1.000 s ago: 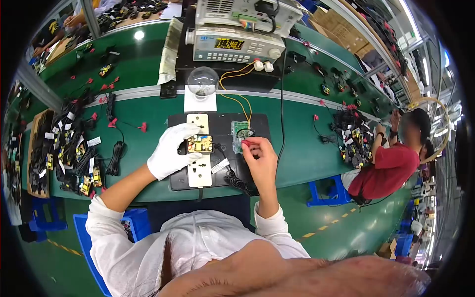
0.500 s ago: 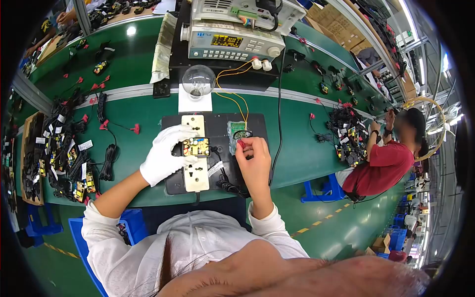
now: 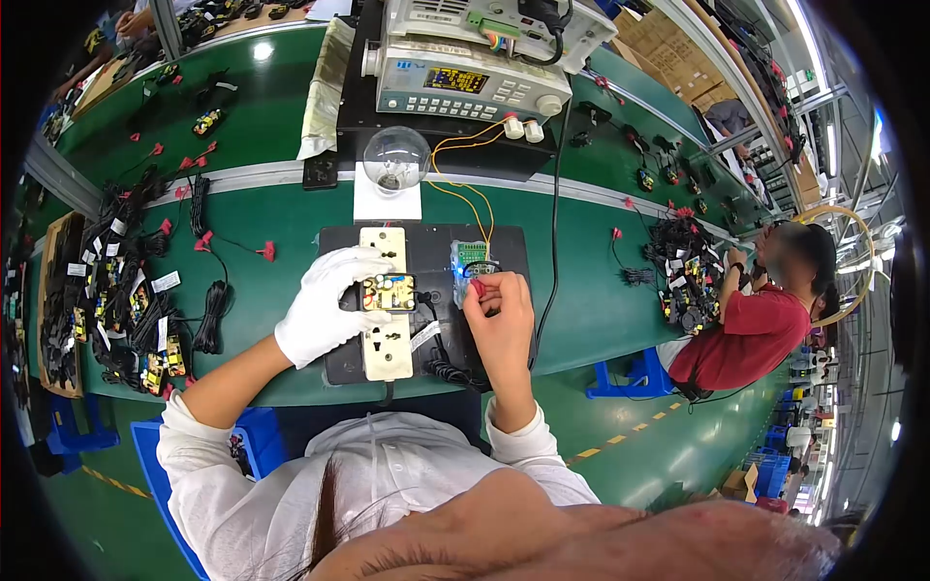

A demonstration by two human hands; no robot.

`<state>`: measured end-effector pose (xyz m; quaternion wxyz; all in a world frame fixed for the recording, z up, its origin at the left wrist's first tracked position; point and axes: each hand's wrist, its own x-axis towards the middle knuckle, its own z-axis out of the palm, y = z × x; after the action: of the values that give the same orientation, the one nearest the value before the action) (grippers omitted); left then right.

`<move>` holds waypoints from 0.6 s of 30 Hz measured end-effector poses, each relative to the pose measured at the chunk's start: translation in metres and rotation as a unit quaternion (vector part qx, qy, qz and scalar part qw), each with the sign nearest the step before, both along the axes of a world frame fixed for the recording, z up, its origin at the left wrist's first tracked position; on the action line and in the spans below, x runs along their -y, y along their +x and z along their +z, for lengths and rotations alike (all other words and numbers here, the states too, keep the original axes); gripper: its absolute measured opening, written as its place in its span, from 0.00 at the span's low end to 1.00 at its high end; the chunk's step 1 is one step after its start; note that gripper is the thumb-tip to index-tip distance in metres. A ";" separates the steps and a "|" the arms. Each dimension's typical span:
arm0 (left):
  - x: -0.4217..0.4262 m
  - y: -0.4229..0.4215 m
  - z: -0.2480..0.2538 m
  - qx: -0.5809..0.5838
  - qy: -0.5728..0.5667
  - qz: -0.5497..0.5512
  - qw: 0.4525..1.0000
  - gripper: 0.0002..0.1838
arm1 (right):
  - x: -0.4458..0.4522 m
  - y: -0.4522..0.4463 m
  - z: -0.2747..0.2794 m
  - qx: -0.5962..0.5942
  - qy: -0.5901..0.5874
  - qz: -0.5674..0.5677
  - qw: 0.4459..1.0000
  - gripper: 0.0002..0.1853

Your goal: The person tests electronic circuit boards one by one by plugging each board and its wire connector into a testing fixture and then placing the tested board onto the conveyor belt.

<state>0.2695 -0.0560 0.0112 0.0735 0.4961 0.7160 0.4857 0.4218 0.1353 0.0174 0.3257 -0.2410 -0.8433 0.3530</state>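
My left hand (image 3: pixel 325 308), in a white glove, grips an open-cased power adapter (image 3: pixel 390 292) with its circuit board showing, thumb and fingers on opposite sides. The adapter sits on a cream socket strip (image 3: pixel 387 360); whether its pins are fully in is hidden. Bare, my right hand (image 3: pixel 502 315) pinches a red connector (image 3: pixel 477 288) at the lower end of a small green circuit board (image 3: pixel 472 254). A blue light glows on that board's left side. Between my hands lies a bundled black cable (image 3: pixel 448 372) with a white label. All rest on a black base plate (image 3: pixel 346 362).
Ahead stand a bench meter (image 3: pixel 465 85) with a lit display and a clear glass bulb (image 3: pixel 396 158). Adapters with black cables (image 3: pixel 131 300) are heaped at left, another heap (image 3: pixel 688 266) at right. A co-worker in a red shirt (image 3: pixel 756 324) sits at the right.
A blue light has come on at the green board, and the meter's display reads differently. Both hands keep their grips; the view has shifted slightly.
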 end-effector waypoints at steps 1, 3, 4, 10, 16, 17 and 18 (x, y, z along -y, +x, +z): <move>0.000 0.000 0.000 0.000 0.000 0.002 1.000 0.30 | 0.000 0.000 0.000 0.002 0.002 -0.001 1.000 0.08; 0.000 0.000 -0.002 0.003 0.002 0.001 1.000 0.30 | 0.000 0.000 0.000 0.003 0.002 0.001 1.000 0.08; 0.000 0.000 -0.002 0.003 0.001 0.002 1.000 0.30 | 0.000 0.000 0.000 0.003 0.002 0.001 1.000 0.08; 0.000 -0.001 -0.003 -0.015 0.006 0.004 1.000 0.30 | -0.001 0.001 0.001 0.005 0.006 0.007 1.000 0.08; 0.000 -0.001 -0.006 -0.018 0.006 0.001 1.000 0.30 | -0.001 0.001 0.000 0.001 0.008 0.008 1.000 0.08; 0.001 -0.002 -0.008 -0.018 0.009 -0.002 1.000 0.30 | -0.001 0.001 0.000 -0.001 0.009 0.007 1.000 0.08; 0.001 -0.002 -0.008 -0.019 0.011 -0.006 1.000 0.31 | -0.002 0.001 0.000 -0.001 -0.003 0.011 1.000 0.08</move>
<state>0.2671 -0.0567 0.0035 0.0573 0.5098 0.7089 0.4840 0.4232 0.1375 0.0176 0.3224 -0.2324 -0.8443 0.3594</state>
